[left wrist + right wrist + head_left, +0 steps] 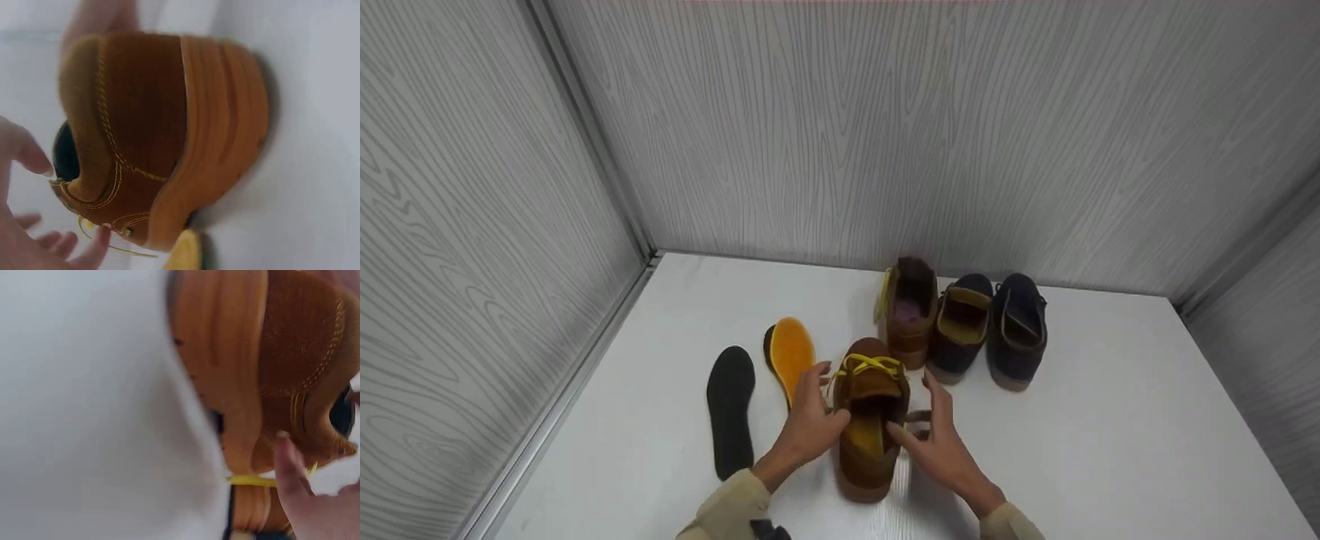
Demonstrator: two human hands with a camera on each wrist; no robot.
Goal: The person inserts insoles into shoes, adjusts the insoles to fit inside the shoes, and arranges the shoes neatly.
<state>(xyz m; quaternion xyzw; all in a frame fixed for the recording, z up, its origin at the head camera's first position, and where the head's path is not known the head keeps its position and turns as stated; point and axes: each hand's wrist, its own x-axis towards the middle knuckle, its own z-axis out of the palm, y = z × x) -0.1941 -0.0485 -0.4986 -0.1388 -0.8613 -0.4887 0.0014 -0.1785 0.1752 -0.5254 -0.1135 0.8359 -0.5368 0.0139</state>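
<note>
In front of me on the white table stands a brown shoe [864,469], toe away, with yellow laces [874,364] and a yellow insole [864,435] inside. My left hand [811,420] is at its left side, thumb at the collar and fingers spread beside the laces. On the other side, my right hand [941,442] has its thumb at the opening, its forefinger standing out from the shoe. The left wrist view shows the stitched side and thick sole [219,124]. A fingertip [284,439] lies against the shoe's side in the right wrist view.
A black insole [731,412] lies at the left. Beside it, an orange insole [791,349] overlaps a dark one. Behind the shoe stand another brown shoe [909,341] and two dark blue shoes [949,358]. Wood-grain panels [840,150] enclose the table.
</note>
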